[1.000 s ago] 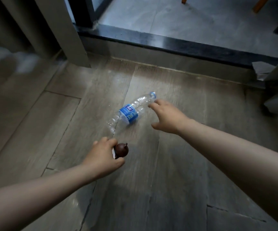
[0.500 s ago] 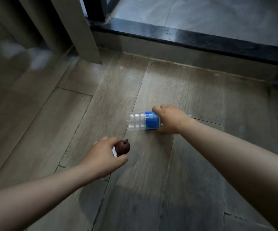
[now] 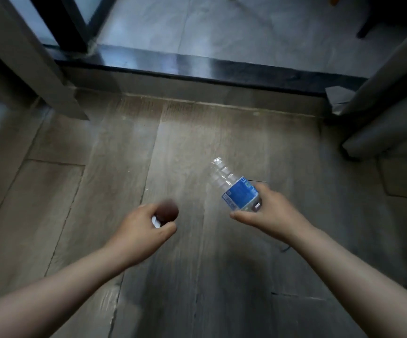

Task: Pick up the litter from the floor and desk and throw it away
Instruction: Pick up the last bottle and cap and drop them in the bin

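My right hand [image 3: 268, 211] grips a clear plastic bottle [image 3: 231, 186] with a blue label, lifted off the wooden floor with its base pointing up and away from me. Its cap end is hidden inside my hand. My left hand [image 3: 139, 228] holds a small dark brown rounded object [image 3: 168, 211], blurred, together with a bit of something white [image 3: 155, 222] tucked between the fingers. Both hands hover above the floor, about a forearm's width apart.
A black threshold strip [image 3: 197, 67] crosses the far side, with grey tiled floor beyond. Grey curtains hang at the left [image 3: 26, 64] and right [image 3: 388, 111]. A crumpled grey paper scrap [image 3: 339, 98] lies by the right curtain. Wooden floorboards [image 3: 114, 152] spread below.
My right hand reached the bottle lying on the floor, closed round it and lifted it, turning its base upward. My left hand kept its brown object and barely moved.
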The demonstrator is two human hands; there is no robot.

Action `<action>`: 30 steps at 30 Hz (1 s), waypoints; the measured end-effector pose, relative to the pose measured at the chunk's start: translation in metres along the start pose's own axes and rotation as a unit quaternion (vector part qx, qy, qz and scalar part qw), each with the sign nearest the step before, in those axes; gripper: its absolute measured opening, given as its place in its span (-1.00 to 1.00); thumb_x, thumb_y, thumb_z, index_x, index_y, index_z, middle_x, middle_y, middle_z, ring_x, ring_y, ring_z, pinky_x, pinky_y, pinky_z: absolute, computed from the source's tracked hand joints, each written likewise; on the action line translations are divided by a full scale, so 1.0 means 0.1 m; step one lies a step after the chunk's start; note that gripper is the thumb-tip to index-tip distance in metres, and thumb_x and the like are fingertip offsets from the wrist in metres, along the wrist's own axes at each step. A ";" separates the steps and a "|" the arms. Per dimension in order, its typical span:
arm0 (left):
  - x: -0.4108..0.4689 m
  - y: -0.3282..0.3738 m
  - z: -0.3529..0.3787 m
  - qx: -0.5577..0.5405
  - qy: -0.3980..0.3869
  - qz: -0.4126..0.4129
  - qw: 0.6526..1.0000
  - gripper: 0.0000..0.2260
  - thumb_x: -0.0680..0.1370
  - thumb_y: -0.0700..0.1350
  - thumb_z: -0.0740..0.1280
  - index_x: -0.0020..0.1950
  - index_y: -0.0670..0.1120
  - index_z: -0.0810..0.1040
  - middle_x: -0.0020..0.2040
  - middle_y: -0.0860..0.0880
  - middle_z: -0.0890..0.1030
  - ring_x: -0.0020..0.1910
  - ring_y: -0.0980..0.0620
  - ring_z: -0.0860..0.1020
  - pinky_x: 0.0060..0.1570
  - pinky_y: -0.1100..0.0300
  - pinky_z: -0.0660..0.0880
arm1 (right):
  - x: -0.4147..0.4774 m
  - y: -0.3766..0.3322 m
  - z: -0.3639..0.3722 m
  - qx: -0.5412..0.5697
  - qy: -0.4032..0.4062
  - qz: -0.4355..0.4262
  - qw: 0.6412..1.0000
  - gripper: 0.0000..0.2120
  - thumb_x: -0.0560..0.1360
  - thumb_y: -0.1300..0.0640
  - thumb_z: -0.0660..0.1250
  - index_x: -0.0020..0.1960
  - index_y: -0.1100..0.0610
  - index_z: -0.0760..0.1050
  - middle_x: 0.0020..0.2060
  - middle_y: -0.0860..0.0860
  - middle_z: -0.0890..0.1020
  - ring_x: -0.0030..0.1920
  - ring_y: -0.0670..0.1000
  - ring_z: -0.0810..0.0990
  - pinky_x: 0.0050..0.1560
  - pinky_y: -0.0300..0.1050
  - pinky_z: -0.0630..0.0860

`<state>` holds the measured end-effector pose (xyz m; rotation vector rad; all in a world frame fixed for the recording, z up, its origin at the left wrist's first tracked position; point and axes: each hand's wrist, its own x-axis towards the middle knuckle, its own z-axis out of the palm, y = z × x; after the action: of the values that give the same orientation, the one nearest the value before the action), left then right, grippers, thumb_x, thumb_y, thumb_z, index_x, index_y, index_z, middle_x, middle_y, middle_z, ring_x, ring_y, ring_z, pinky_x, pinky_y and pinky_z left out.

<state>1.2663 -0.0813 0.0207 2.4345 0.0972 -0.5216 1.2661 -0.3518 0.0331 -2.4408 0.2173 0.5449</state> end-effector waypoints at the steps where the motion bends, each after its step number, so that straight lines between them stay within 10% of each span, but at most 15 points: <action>1: -0.03 0.16 -0.03 0.002 -0.004 -0.006 1.000 -0.86 0.37 -0.02 0.36 -0.20 -0.08 0.54 -0.30 -0.02 0.58 -0.28 0.05 0.52 -0.32 0.28 0.37 | -0.14 0.05 -0.09 0.026 0.011 0.033 0.999 -0.49 0.26 -0.26 0.47 0.11 -0.09 0.44 -0.11 -0.16 0.60 -0.13 -0.14 0.57 -0.18 -0.19 0.48; 14: -1.42 2.67 -1.17 -0.006 -0.126 0.021 0.992 -0.89 0.39 -0.06 0.34 -0.19 -0.09 0.52 -0.23 -0.07 0.62 -0.19 -0.03 0.58 -0.22 0.13 0.46 | -2.46 -0.50 -1.85 0.250 0.114 0.281 0.919 -0.56 0.25 -0.25 0.48 -0.04 0.00 0.49 -0.16 -0.10 0.61 -0.13 -0.09 0.59 -0.16 -0.15 0.49; 30: -3.63 5.39 -3.49 -0.028 -0.221 0.199 0.954 -0.71 0.28 0.09 0.26 -0.12 -0.04 0.53 -0.23 -0.06 0.65 -0.19 0.01 0.60 -0.12 0.06 0.52 | -5.41 -2.56 -4.24 0.350 0.340 0.328 0.809 -0.59 0.30 -0.26 0.48 -0.08 0.00 0.48 -0.23 -0.08 0.63 -0.25 -0.11 0.62 -0.26 -0.12 0.53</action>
<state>1.1581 -0.2760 0.7238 2.1418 -0.5462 -0.8419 0.9905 -0.3932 0.7121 -1.6650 1.3354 -0.1811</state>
